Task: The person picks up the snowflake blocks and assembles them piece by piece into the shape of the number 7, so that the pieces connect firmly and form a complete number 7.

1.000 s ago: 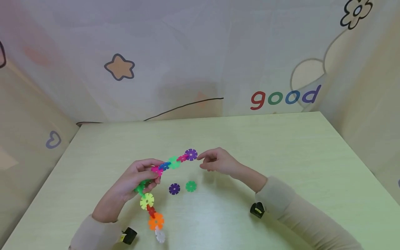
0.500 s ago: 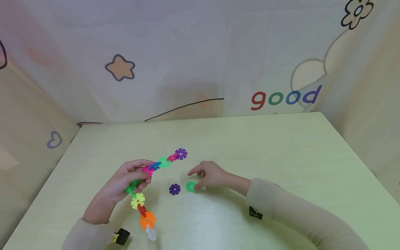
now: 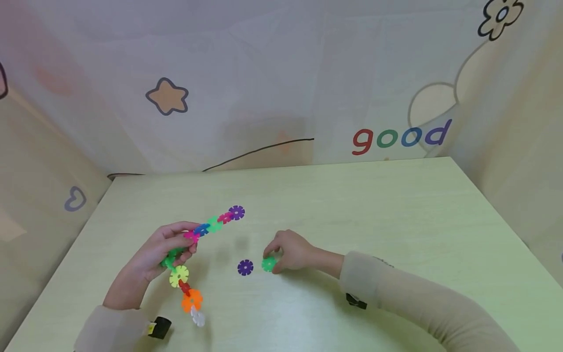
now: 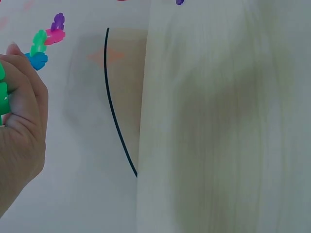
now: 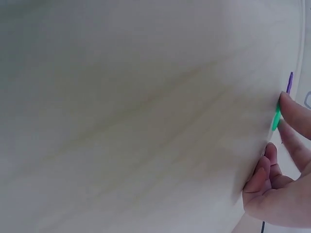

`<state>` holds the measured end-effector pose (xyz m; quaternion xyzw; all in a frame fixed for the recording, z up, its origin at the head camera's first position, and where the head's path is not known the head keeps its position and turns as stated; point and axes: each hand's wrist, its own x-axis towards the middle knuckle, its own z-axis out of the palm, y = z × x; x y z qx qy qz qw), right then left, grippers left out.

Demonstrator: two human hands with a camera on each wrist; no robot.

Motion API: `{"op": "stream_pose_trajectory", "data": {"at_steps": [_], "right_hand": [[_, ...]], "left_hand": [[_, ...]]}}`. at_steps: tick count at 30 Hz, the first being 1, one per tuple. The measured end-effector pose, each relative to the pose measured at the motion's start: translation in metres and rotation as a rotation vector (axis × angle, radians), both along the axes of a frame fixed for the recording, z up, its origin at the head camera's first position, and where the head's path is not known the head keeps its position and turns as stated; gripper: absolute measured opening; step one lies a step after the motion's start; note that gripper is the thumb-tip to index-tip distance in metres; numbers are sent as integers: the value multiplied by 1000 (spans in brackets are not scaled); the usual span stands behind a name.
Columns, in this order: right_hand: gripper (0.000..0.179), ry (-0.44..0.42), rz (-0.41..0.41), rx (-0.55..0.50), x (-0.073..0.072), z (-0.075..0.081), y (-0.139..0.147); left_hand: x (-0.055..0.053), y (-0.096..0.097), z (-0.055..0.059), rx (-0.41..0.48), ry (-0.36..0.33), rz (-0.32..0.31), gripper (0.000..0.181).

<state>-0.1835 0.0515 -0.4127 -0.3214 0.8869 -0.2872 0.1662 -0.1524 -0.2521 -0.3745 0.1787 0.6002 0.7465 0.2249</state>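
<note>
My left hand (image 3: pixel 164 247) grips a chain of interlocked plastic snowflake discs (image 3: pixel 214 224) by a pink one near its middle. The upper end runs through blue, green and pink to a purple disc (image 3: pixel 236 212); the lower end hangs through yellow, red and orange to a white disc (image 3: pixel 198 317). In the left wrist view the left hand (image 4: pixel 24 107) hides part of the chain. On the table, my right hand (image 3: pixel 293 250) has thumb and index finger at the edges of a loose green snowflake disc (image 3: pixel 269 264), pinching it. The right wrist view shows the green disc (image 5: pixel 276 118) between those fingers.
A loose purple snowflake disc (image 3: pixel 245 267) lies on the pale wooden table (image 3: pixel 352 210), just left of the green one. A printed cloth (image 3: pixel 246 88) hangs behind the table. Black wrist cameras (image 3: pixel 160 327) sit under both sleeves.
My right hand has moved down and left from beside the chain's purple end to the loose green disc, and its fingers have closed on it. My left hand has carried the chain leftward.
</note>
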Motion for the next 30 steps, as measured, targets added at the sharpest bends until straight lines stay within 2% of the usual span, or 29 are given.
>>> {"op": "stream_pose_trajectory", "data": {"at_steps": [3,6,12,16,19,24,30], "right_hand": [[23,-17,-30,4,0,0,-1],[23,-69,-41,-30,0,0,1],[12,-213,-25,-210,-6,11,13],[4,-276,-105,-336,-13,24,22],[7,-302,-165,-391,-16,33,30],[11,-287,-206,-424,-17,42,39],[12,-251,-218,-478,-16,50,46]], "left_hand": [[0,0,-1,16,0,-15,33],[1,1,-2,22,-5,-24,32],[3,5,-1,13,-12,-28,32],[5,9,0,32,-17,-42,32],[6,15,1,43,-30,-57,33],[9,25,1,50,-42,-83,33],[11,34,1,75,-17,-131,34]]}}
